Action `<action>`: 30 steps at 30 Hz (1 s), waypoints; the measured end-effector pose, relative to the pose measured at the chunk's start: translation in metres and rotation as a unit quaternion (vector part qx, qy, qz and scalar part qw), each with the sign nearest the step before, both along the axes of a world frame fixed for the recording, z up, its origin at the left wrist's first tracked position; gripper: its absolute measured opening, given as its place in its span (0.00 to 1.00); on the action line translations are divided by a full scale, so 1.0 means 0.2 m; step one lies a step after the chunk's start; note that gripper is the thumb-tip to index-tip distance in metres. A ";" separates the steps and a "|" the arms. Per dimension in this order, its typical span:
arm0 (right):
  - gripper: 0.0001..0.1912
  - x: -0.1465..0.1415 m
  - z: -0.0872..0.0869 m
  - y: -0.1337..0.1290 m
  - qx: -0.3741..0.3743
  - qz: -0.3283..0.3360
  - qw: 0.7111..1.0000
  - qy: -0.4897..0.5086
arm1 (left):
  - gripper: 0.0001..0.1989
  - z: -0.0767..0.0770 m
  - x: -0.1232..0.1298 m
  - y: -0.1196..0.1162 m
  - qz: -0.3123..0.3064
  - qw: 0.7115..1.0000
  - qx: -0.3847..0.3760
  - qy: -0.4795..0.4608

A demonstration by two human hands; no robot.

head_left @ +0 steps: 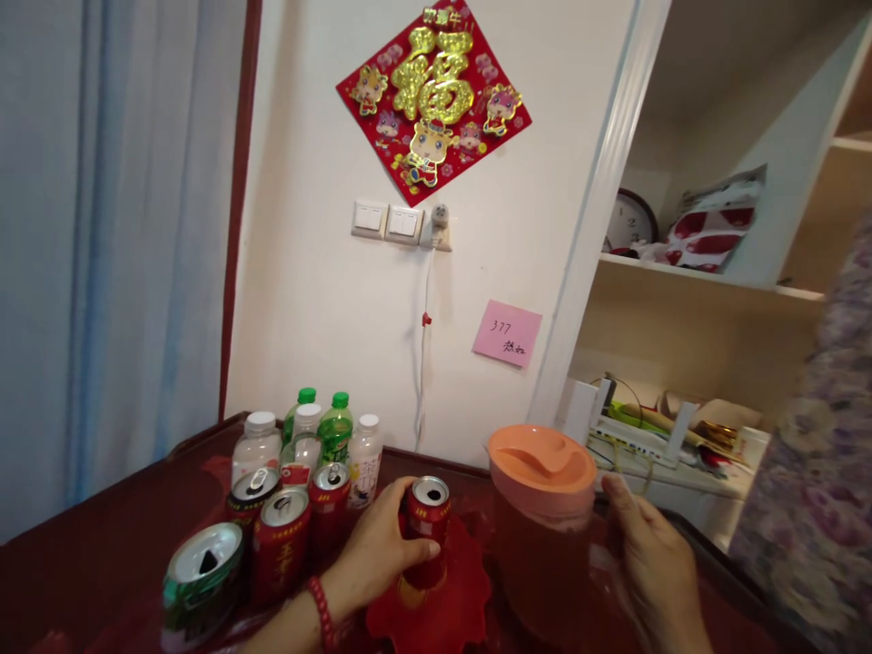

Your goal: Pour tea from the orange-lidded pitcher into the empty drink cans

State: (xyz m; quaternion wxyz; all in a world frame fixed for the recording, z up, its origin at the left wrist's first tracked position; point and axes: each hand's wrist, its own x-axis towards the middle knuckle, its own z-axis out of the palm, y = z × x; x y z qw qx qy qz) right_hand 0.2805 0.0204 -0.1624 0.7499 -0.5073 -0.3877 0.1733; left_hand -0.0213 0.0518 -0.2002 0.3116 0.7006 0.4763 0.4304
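My left hand reaches in from below with its fingers and thumb wrapped around a red drink can. The can is upright over a red scalloped mat, and its top opening shows dark. To its right stands a clear pitcher with an orange lid and a dark-looking inside. My right hand is closed on the pitcher's handle side, thumb uppermost; its lower fingers are partly hidden. A gap separates the can from the pitcher.
Left of my hand stand red cans, a green can, white-capped bottles and green-capped bottles on the dark red table. A plugged-in white cord hangs behind. Cluttered shelves and a floral cloth flank the right.
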 end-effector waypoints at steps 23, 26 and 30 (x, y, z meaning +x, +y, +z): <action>0.30 -0.12 0.03 -0.06 -0.124 0.042 0.990 -0.048 | 0.29 -0.03 0.01 0.00 0.063 0.996 -0.016 0.066; 0.30 -0.12 0.03 -0.06 -0.138 0.047 0.987 -0.071 | 0.29 -0.04 0.03 0.00 0.075 0.993 -0.005 0.095; 0.30 -0.11 0.03 -0.06 -0.146 0.032 0.982 -0.117 | 0.31 -0.04 0.04 0.00 0.086 0.991 0.000 0.105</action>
